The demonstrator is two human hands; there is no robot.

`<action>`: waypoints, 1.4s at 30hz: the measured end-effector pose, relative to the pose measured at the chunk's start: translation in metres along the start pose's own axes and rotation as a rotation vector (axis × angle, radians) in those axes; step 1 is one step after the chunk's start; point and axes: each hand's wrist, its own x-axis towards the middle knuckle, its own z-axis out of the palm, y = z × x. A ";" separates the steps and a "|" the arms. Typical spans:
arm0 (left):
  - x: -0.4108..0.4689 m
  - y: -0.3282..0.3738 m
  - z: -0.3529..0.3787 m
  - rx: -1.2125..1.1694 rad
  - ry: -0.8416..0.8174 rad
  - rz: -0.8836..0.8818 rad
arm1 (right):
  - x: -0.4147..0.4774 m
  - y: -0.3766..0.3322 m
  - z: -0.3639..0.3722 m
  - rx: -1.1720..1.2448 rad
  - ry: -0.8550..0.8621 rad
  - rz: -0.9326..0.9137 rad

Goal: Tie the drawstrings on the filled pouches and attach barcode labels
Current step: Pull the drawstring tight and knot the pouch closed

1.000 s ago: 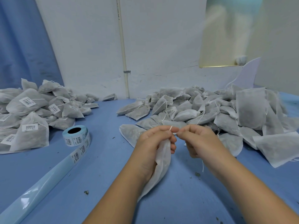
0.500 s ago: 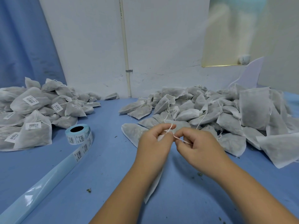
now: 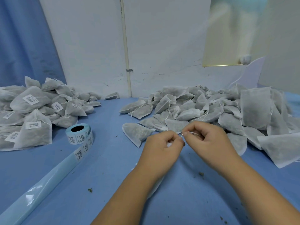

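The left hand [image 3: 162,148] is gripping the neck of one pouch [image 3: 169,144] with curled fingers. Only a small white piece of the pouch is showing inside the fist; the rest is hanging hidden under the hand and the forearm. The right hand [image 3: 209,140] is just beside the left hand, almost touching it, and it is pinching the thin white drawstring [image 3: 191,133] between thumb and forefinger. The string is running in a short, tight line from the pinch toward the left hand.

Beyond the right hand and to its right, a big pile of unlabelled pouches [image 3: 203,108] is lying on the blue surface [image 3: 105,159]. They are made of pale grey, half-transparent fabric, with dark filling showing through, and loose white strings are trailing from many of them. Well apart to the left of the left hand, a second pile of labelled pouches [image 3: 32,111] is sitting; these are carrying white barcode stickers. Between this pile and the left hand, a label roll [image 3: 79,133] is resting on its side, and its light blue backing strip [image 3: 40,189] is stretching toward the near left edge. Some dark crumbs [image 3: 201,173] are lying on the surface under the right wrist.
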 end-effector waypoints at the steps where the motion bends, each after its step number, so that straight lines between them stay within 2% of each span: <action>1: 0.001 0.001 -0.001 -0.061 -0.006 -0.049 | 0.001 0.001 0.000 0.015 0.002 0.017; 6: 0.005 0.012 -0.010 -0.384 -0.126 -0.284 | 0.005 0.010 0.003 0.021 -0.018 0.131; 10: 0.007 0.011 -0.014 -0.565 -0.142 -0.397 | 0.005 0.014 0.003 -0.030 -0.010 0.193; 14: 0.010 0.008 -0.016 -0.725 -0.143 -0.489 | 0.006 0.012 0.000 -0.139 0.048 0.102; 18: 0.011 0.007 -0.017 -0.760 -0.160 -0.534 | 0.005 0.004 0.000 -0.087 0.108 0.006; 20: 0.011 0.007 -0.016 -0.738 -0.180 -0.537 | 0.004 0.001 0.000 -0.026 0.084 -0.009; 25: 0.008 0.006 -0.014 -0.711 -0.227 -0.479 | -0.001 -0.007 0.001 0.204 -0.125 0.063; 28: 0.009 0.005 -0.015 -0.729 -0.251 -0.445 | -0.001 -0.011 0.000 0.324 -0.174 0.066; 33: 0.008 0.004 -0.015 -0.723 -0.268 -0.407 | -0.001 -0.009 -0.005 0.345 -0.123 0.064; 42: 0.006 0.007 -0.014 -0.663 -0.266 -0.359 | -0.003 -0.013 -0.007 0.354 -0.237 0.049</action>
